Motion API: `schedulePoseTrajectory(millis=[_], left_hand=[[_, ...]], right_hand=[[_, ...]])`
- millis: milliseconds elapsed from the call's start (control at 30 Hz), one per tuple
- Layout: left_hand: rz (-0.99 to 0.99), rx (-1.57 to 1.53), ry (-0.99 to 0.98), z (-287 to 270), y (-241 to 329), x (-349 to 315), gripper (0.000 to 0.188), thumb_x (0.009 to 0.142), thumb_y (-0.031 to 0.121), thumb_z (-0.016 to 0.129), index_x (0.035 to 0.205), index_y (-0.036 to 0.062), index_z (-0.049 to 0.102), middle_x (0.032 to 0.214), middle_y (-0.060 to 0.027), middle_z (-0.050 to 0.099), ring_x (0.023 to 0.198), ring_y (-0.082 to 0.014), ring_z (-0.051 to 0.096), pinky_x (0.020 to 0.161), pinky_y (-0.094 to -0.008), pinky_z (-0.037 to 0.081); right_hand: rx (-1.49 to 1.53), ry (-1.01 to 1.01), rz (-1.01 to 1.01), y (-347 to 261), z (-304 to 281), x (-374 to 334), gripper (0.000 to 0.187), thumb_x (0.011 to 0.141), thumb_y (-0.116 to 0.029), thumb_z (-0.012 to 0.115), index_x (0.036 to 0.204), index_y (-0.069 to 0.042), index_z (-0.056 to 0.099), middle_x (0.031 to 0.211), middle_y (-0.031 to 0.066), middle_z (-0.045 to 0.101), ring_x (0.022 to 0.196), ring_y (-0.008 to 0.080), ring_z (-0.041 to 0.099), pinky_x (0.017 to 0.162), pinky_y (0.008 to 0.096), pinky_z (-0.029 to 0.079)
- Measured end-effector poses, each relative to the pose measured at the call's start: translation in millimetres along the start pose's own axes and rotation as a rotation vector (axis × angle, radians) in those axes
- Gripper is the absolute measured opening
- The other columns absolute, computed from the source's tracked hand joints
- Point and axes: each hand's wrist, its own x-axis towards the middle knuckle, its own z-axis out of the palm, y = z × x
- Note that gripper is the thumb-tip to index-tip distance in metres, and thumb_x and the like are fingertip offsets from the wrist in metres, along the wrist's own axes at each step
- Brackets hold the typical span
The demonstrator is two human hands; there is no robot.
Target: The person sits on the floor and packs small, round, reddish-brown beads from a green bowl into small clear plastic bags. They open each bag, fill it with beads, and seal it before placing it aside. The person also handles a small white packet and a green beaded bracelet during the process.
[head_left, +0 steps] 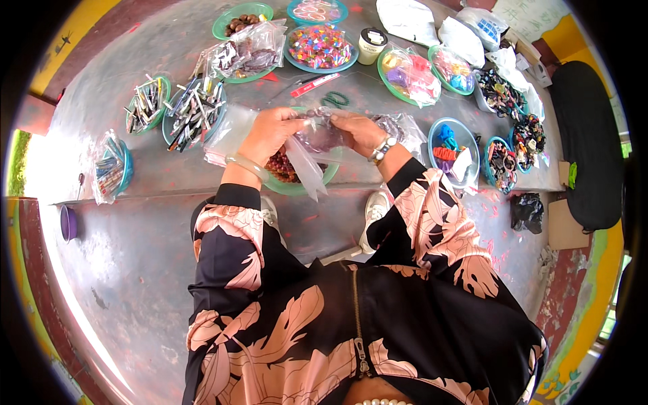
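Note:
Between my two hands a clear plastic bag (307,165) is held up, its loose end hanging down. Dark purplish beads (320,138) show through the plastic. My left hand (271,135) pinches the bag's left side with thumb and fingers, and my right hand (361,131) grips its right side near the top. Beneath them stands a green bowl (329,177) holding reddish-brown beads (283,167). To the left of my left hand lie flat clear bags (229,128). Another bag of dark beads (401,128) rests just right of my right hand, partly hidden by it.
Bowls of pens (196,111) stand at left. Farther back are a plate of colourful pieces (320,48), a lidded cup (371,46) and a red-and-white strip (316,85). At right are a bowl of bright items (445,152) and baskets of dark hair ties (499,94). A step edge runs before me.

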Motion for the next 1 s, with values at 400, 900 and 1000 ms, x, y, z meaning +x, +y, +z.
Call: schedulePoseTrajectory(millis=[400,900,1000], left_hand=[[-0.066,0.582,0.128,-18.6,-0.4,-20.5,0.028,0.083,0.024,0.053,0.074,-0.0006,0.061,0.053,-0.0139,0.054,0.046,-0.0242,0.055,0.05,-0.0374,0.043],[-0.054,0.329,0.154,-34.0,15.8,-29.2,0.026,0.078,0.023,0.064,0.073,-0.0019,0.064,0.05,-0.0056,0.052,0.039,-0.0131,0.049,0.039,-0.0283,0.037],[-0.046,0.225,0.169,-35.4,16.5,-30.4,0.027,0.078,0.025,0.064,0.073,-0.0012,0.065,0.051,-0.0021,0.052,0.041,-0.01,0.047,0.039,-0.0264,0.036]], right_hand=[[-1.015,0.224,0.014,25.4,0.3,45.7,0.027,0.083,-0.03,0.059,0.085,-0.004,0.068,0.063,0.0016,0.059,0.055,0.0082,0.052,0.053,0.0253,0.043],[-0.503,0.17,-0.067,-9.8,24.1,22.0,0.02,0.082,-0.016,0.061,0.088,0.003,0.066,0.078,0.0078,0.066,0.068,0.0129,0.062,0.064,0.0255,0.052],[-0.464,0.134,-0.108,-14.3,25.2,18.6,0.023,0.083,-0.02,0.061,0.089,0.002,0.066,0.078,0.0081,0.066,0.068,0.0136,0.062,0.063,0.0263,0.053]])
